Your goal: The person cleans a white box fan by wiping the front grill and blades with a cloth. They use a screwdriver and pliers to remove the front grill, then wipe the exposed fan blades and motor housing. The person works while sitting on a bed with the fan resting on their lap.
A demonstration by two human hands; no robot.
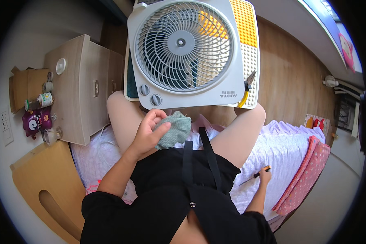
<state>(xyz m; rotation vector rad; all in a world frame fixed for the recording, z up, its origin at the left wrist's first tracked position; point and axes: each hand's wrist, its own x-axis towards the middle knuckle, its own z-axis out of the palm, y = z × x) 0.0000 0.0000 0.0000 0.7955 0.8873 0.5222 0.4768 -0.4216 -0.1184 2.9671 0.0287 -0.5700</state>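
One green cloth (175, 131): bunched just above your lap, with your left grip (148, 132) pinching its left side.
Screwdriver (256, 175): low on your right, over the pale sheet (252, 152), shaft pointing left; your right grip (265, 176) is closed around its handle.
Fan (181, 42): beyond the cloth, grille up, on the studded counter (253, 57).
Pliers (248, 87): yellow-handled, by the fan's near-right corner.
Cabinet (71, 91): left of the fan, bearing a white dish (61, 66).

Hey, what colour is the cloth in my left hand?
The cloth is a muted grey-green, as the head view shows.
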